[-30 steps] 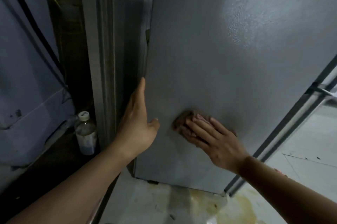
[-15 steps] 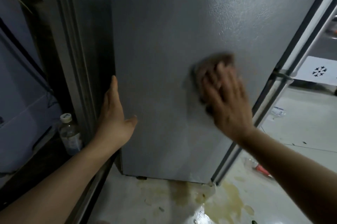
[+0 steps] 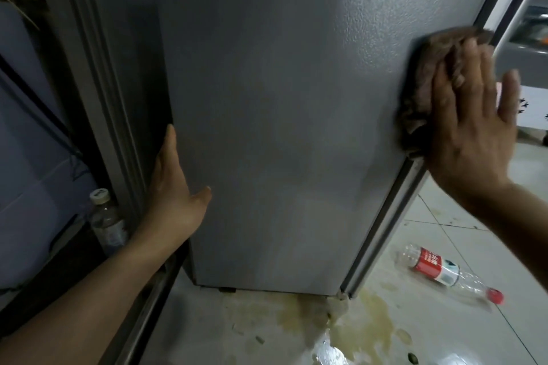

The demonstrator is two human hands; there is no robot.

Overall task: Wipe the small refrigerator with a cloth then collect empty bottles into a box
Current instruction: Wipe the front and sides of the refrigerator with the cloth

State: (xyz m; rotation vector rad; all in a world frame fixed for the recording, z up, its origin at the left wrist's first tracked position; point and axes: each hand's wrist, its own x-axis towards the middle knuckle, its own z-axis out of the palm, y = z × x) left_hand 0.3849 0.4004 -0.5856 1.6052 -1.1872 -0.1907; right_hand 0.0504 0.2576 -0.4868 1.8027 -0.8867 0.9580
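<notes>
The grey side panel of the small refrigerator (image 3: 281,115) fills the middle of the view. My right hand (image 3: 471,124) presses a brown cloth (image 3: 427,73) flat against the panel's right edge, fingers spread over it. My left hand (image 3: 175,186) rests open against the panel's left edge, thumb on the grey face. An empty clear bottle with a red label and red cap (image 3: 447,272) lies on its side on the floor at the lower right. A second clear bottle with a white cap (image 3: 106,222) stands upright in the dark gap left of the refrigerator.
A grey metal frame (image 3: 89,68) runs down the left side beside the refrigerator. The white tiled floor (image 3: 444,335) below the refrigerator carries a yellowish stain and wet patches. Grey furniture shows at the far right behind the refrigerator's edge.
My right hand has swept the cloth up and to the right, from the panel's lower middle to its right edge. The left hand stays on the left edge. The red-label bottle has come into view.
</notes>
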